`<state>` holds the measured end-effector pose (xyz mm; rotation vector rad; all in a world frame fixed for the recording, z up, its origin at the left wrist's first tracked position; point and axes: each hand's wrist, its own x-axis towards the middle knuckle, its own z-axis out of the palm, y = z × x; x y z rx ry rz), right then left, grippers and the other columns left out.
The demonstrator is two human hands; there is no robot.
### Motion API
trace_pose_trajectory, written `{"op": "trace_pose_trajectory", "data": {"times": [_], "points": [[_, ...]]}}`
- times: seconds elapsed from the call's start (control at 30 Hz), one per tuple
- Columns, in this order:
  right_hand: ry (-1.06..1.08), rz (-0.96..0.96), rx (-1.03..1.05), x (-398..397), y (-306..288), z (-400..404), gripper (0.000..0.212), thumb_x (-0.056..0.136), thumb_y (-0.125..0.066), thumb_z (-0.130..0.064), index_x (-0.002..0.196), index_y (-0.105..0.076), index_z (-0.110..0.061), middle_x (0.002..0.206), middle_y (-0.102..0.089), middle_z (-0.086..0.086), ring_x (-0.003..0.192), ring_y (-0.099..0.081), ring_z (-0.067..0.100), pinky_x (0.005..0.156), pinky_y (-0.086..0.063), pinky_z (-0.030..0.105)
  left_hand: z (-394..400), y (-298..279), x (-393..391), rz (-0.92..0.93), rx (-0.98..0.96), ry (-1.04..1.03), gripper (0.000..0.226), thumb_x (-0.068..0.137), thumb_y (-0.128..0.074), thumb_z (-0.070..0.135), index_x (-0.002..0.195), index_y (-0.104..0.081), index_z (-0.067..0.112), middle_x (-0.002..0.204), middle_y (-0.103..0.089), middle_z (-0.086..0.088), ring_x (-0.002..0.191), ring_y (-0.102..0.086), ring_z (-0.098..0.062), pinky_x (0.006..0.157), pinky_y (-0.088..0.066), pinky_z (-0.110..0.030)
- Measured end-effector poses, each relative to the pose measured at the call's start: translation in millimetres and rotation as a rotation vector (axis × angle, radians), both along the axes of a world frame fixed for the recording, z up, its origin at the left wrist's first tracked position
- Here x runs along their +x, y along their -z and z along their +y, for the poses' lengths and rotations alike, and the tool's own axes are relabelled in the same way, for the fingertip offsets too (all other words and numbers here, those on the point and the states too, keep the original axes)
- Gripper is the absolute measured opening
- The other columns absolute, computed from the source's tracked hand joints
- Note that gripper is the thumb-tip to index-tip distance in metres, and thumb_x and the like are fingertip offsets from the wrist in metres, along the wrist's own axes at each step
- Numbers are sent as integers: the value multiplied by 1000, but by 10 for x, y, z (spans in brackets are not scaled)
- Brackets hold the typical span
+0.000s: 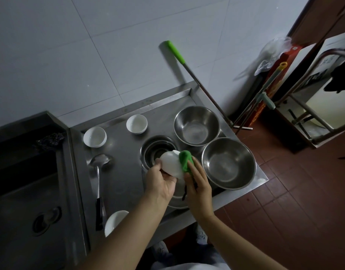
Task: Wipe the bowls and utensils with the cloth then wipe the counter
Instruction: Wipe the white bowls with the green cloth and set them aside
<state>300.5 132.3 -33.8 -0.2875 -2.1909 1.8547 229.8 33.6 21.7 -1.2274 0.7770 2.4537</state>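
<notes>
My left hand [161, 182] grips a white bowl [170, 164], tilted on its side above the steel counter [121, 172]. My right hand [198, 183] holds a green cloth [185, 159] and presses it against the bowl's right side. Two white bowls [95, 137] [136, 124] stand upright near the back of the counter, and a third [114, 221] sits at the front edge beside my left forearm. A steel ladle [99, 172] with a black handle lies left of my hands. Two large steel bowls [197, 125] [228, 162] stand to the right, and a nested steel stack [158, 150] sits behind the held bowl.
A sink basin [27, 191] lies to the left with a dark scourer [50, 140] on its ledge. Two mop handles [189, 71] [265, 90] lean against the tiled wall right of the counter. Red floor tiles and a metal frame lie beyond the counter's right edge.
</notes>
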Motion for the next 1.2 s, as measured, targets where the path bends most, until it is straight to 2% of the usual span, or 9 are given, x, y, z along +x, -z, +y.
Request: {"op": "trace_pose_trajectory", "data": {"times": [0.1,0.2,0.37,0.5,0.63,0.8,0.9,1.03,1.2], "points": [[109,-262,-432,-39,-177,28,31,106,-47,-24,131,-61,-38,130,-66,-13,121,-60,2,97,-52,24,-80,23,100,112,-34,126,30,105,-49,26,120,-58,1,112,-70,-23,107,-68,-35,93,-55,-51],[117,-505,-628,-209,-209,150,27,106,-45,-39,114,-70,-35,115,-70,6,103,-69,25,77,-59,41,-158,22,168,203,-123,332,30,102,-53,25,123,-62,6,114,-72,-19,105,-70,-33,86,-58,-48],[3,-672,-599,-456,-212,325,31,105,-48,-34,120,-70,-18,100,-73,14,88,-71,30,73,-60,42,-270,30,127,267,-324,625,28,99,-56,26,119,-67,9,119,-69,-19,108,-65,-38,89,-54,-56],[-172,-598,-274,-500,-251,283,28,104,-48,-33,120,-71,-27,109,-74,8,96,-72,26,85,-60,46,-219,89,181,320,-582,831,21,103,-52,28,102,-70,16,102,-72,-17,96,-66,-37,87,-54,-48],[-228,-361,141,-328,-282,42,34,104,-51,-28,136,-61,-27,136,-59,-9,114,-56,-4,93,-46,12,-108,160,194,159,-533,562,25,104,-50,28,110,-71,15,102,-74,-19,99,-70,-38,89,-58,-53],[-204,94,444,-11,56,-114,44,101,-52,-27,144,-50,-26,158,-40,1,151,-28,19,121,-29,34,-69,63,-5,31,-209,207,31,103,-46,23,109,-66,-1,102,-71,-23,92,-70,-32,83,-58,-42],[-146,105,250,-43,73,-69,41,100,-56,-10,140,-57,-21,157,-42,2,150,-32,19,121,-32,37,-125,43,18,31,-134,139,36,104,-47,25,123,-58,-3,119,-65,-28,104,-66,-36,81,-57,-46],[-47,-289,-224,-112,-43,58,39,103,-55,-20,138,-58,-38,138,-60,-16,128,-57,11,107,-50,44,-302,128,118,140,-85,196,36,104,-49,26,127,-57,0,118,-68,-24,107,-69,-33,81,-59,-44],[-82,-430,-283,-310,-178,231,28,103,-55,-22,119,-67,-43,115,-72,-19,112,-65,4,101,-53,35,-422,216,242,143,-18,263,40,103,-48,30,129,-57,1,114,-71,-22,96,-74,-32,74,-62,-45]]}}
